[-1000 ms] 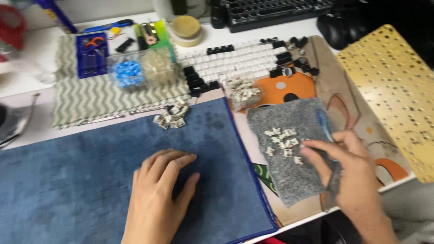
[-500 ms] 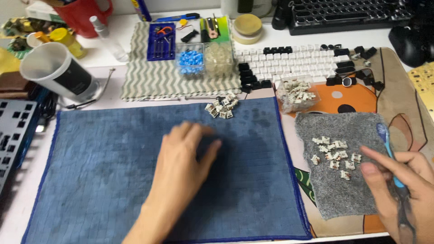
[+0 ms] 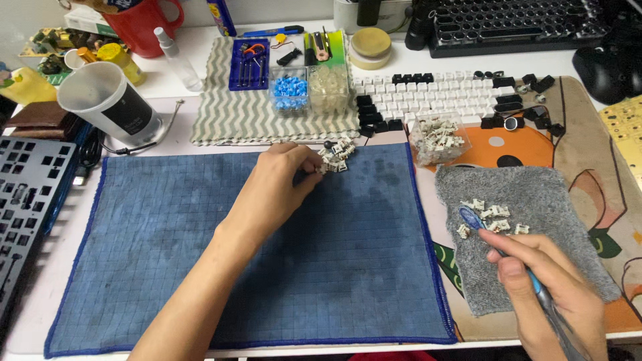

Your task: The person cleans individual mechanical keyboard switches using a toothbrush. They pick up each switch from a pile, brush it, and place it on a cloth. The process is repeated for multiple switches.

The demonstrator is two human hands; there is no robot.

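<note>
My left hand (image 3: 277,187) reaches across the blue mat (image 3: 200,267) to its far edge, with the fingertips closed on one of the small grey keyboard switches in a loose pile (image 3: 336,156). My right hand (image 3: 552,294) rests on the grey cloth (image 3: 542,194) at the right and grips a blue brush (image 3: 498,247). The brush's tip lies among several switches (image 3: 491,217) scattered on that cloth.
A clear tub of switches (image 3: 438,137) stands beyond the cloth, with rows of black and white keycaps (image 3: 435,90) behind it. A striped cloth (image 3: 227,113) carries a tool case and boxes. A white cup (image 3: 110,103), a red mug (image 3: 137,27) and a black keyboard frame (image 3: 23,200) are left.
My left hand slid forward from the middle of the blue mat to the switch pile and closed on a switch. The view tilted down and left; my right hand keeps the brush.
</note>
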